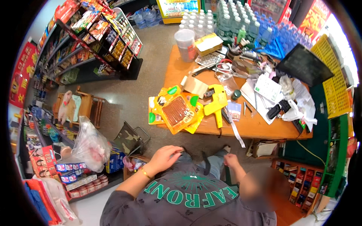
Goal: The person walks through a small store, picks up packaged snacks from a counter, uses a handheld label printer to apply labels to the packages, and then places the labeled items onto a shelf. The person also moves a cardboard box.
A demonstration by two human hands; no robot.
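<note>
A shelf rack (132,71) is standing upper left of the frame, full of packaged goods. A desk (172,77) is filling centre to right, holding lots of clutter; bottles (227,22) are crowding behind it, top of frame. A plastic tub (185,45) is standing at the desk's upper left. Snack packets (176,110), main thing here, are lying in an overlapping pile at frame centre, on the desk's left side. They're probably light, bendy and a bit slick, contents likely creasing if squeezed; best hold seems a flat pinch on the border, clear of the window. A yellow tool (216,105) is lying just right of them. The left hand (169,156) is hanging below the packets, apart from them, fingers bending loosely, seemingly empty. The right hand (231,161) is hanging below the desk edge, fingers curling in; can't tell if gripping anything. A dark jar (236,94) is standing right of the tool.
</note>
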